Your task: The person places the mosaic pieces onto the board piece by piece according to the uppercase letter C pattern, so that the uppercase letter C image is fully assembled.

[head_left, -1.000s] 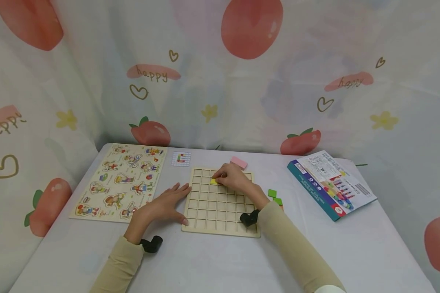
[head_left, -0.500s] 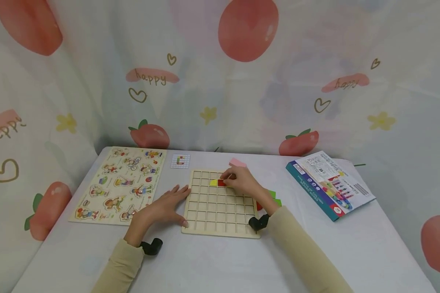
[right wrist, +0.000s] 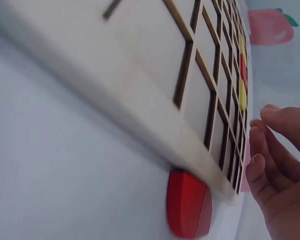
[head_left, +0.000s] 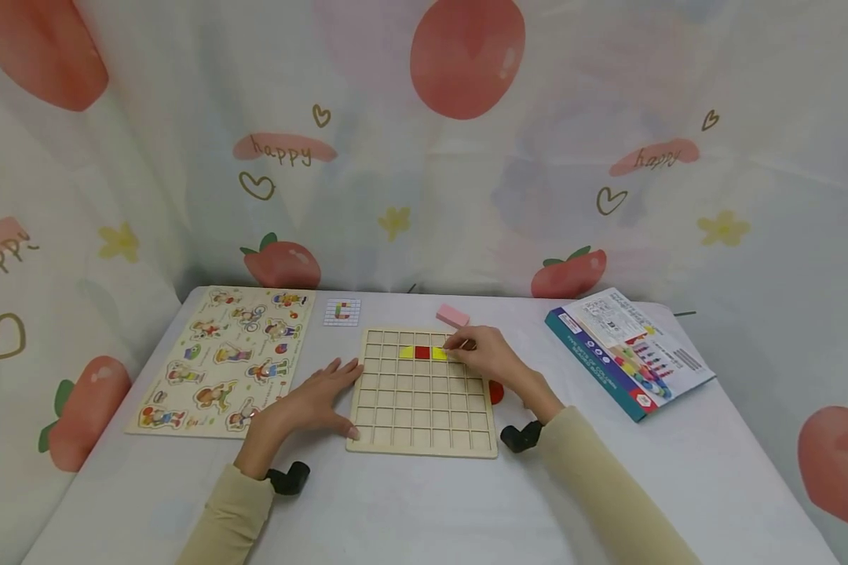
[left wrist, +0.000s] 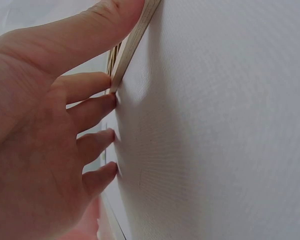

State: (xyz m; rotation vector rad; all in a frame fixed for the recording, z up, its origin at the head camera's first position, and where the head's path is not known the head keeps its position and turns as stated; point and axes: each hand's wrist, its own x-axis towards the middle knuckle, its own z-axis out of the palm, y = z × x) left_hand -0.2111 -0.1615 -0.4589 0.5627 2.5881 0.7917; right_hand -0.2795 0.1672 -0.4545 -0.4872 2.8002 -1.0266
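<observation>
A wooden grid board [head_left: 424, 441] lies mid-table, its small square cells bounded by raised strips. In one upper row a red square tile [head_left: 422, 353] sits between a yellow tile [head_left: 407, 352] with a rounded corner and a second yellow tile [head_left: 439, 354]. My right hand [head_left: 493, 357] is over the board's upper right, fingertips right at that second yellow tile. Seen from the right wrist, its thumb and loosely curled fingers [right wrist: 258, 165] hold nothing. My left hand [head_left: 314, 400] lies spread along the board's left edge, thumb at the near corner and fingertips touching the table.
Red pieces [right wrist: 182, 202] with a curved side lie against the board's right edge. Behind the board are a pink block [head_left: 453, 315] and a small pattern card [head_left: 342, 312]. A picture puzzle board [head_left: 233, 353] lies left; a flat box [head_left: 629, 353] lies right.
The right hand has shifted right along the row, uncovering the red tile, and the second yellow tile now shows to its right. The left hand keeps its place at the board.
</observation>
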